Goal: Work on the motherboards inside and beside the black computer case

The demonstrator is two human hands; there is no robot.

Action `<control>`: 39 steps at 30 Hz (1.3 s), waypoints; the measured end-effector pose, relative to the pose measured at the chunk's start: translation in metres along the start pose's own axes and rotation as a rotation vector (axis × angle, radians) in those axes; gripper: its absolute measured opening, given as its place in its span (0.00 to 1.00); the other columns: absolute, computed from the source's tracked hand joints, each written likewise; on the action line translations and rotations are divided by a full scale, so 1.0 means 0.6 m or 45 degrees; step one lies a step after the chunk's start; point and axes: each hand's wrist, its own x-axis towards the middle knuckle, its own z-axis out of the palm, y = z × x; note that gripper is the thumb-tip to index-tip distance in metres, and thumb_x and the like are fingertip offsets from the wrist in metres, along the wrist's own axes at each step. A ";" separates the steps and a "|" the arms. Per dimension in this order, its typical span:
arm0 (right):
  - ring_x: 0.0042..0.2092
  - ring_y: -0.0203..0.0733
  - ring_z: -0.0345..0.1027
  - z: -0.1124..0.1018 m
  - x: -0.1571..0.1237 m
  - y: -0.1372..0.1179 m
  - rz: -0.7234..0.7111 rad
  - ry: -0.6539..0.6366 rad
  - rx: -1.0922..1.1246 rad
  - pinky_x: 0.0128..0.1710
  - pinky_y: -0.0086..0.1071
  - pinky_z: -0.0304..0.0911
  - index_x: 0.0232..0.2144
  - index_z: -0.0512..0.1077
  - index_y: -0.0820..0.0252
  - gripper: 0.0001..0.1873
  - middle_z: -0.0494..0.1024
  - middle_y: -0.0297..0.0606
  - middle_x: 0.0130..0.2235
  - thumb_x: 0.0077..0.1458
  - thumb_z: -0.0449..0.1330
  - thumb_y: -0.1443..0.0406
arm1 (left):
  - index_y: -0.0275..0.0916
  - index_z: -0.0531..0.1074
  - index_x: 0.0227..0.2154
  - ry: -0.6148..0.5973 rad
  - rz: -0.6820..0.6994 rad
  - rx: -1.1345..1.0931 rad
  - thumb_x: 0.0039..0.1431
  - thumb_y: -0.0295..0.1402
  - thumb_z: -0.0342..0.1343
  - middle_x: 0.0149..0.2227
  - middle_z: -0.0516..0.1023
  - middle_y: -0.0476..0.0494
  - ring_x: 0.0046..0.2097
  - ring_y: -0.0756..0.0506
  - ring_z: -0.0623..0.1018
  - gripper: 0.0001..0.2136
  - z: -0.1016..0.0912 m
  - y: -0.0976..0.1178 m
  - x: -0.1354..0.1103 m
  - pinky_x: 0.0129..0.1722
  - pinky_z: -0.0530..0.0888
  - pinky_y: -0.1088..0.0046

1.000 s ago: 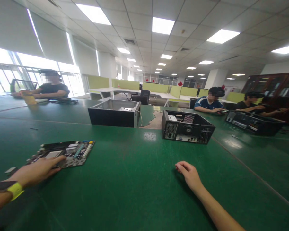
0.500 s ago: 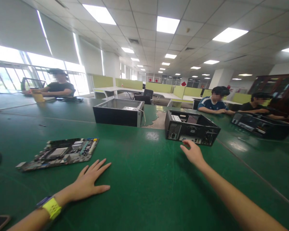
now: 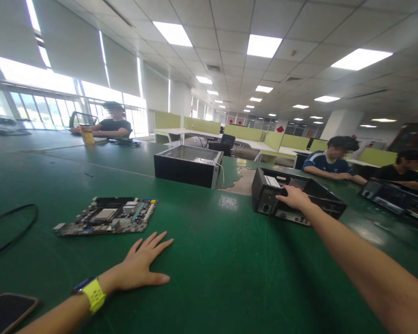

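My left hand (image 3: 144, 262) lies on the green tabletop with its fingers spread, holding nothing. Just beyond it, to the left, a motherboard (image 3: 107, 215) rests flat. My right hand (image 3: 295, 197) reaches forward to a black computer case (image 3: 264, 202). Its thumb is at the outside of the rear panel and its other fingers go over the top rim, closed on that edge; the fingertips are partly hidden. The case lies on its side with its top open, and a drive or bay with a white label shows inside.
Another open case (image 3: 184, 171) stands at the far middle, beside a torn patch in the table cover (image 3: 242, 181). At left are a black cable (image 3: 35, 222) and a phone (image 3: 9, 311). Other people sit across the table, one near a third case (image 3: 393, 197).
My right hand has moved forward from in front of the black case onto its near rim. The view has turned slightly left, and my left hand stays spread on the table.
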 end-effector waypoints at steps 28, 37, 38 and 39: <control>0.26 0.39 0.66 -0.137 -0.201 -0.096 -0.803 -0.069 -0.206 0.27 0.31 0.51 0.23 0.76 0.59 0.24 0.76 0.41 0.23 0.57 0.50 0.52 | 0.41 0.64 0.55 0.490 0.373 -0.300 0.61 0.50 0.44 0.62 0.59 0.39 0.62 0.39 0.59 0.25 -0.058 0.197 0.100 0.61 0.57 0.55; 0.20 0.30 0.46 -0.232 -0.391 -0.214 -1.335 -0.495 0.123 0.20 0.26 0.45 0.21 0.74 0.61 0.18 0.64 0.30 0.16 0.53 0.56 0.56 | 0.40 0.76 0.39 0.081 1.183 0.050 0.58 0.36 0.52 0.46 0.75 0.43 0.47 0.44 0.74 0.11 -0.158 0.407 0.114 0.49 0.69 0.70; 0.20 0.30 0.46 -0.236 -0.406 -0.222 -1.340 -0.547 0.190 0.20 0.26 0.45 0.22 0.75 0.61 0.17 0.63 0.29 0.15 0.53 0.56 0.55 | 0.39 0.77 0.34 0.011 1.172 0.129 0.56 0.35 0.53 0.41 0.77 0.44 0.42 0.44 0.75 0.09 -0.154 0.405 0.098 0.45 0.70 0.70; 0.19 0.29 0.47 -0.239 -0.417 -0.228 -1.344 -0.605 0.268 0.20 0.25 0.46 0.24 0.75 0.61 0.17 0.62 0.28 0.16 0.53 0.56 0.55 | 0.39 0.77 0.30 -0.016 1.153 0.185 0.55 0.34 0.53 0.36 0.78 0.45 0.39 0.45 0.75 0.08 -0.148 0.399 0.081 0.43 0.71 0.70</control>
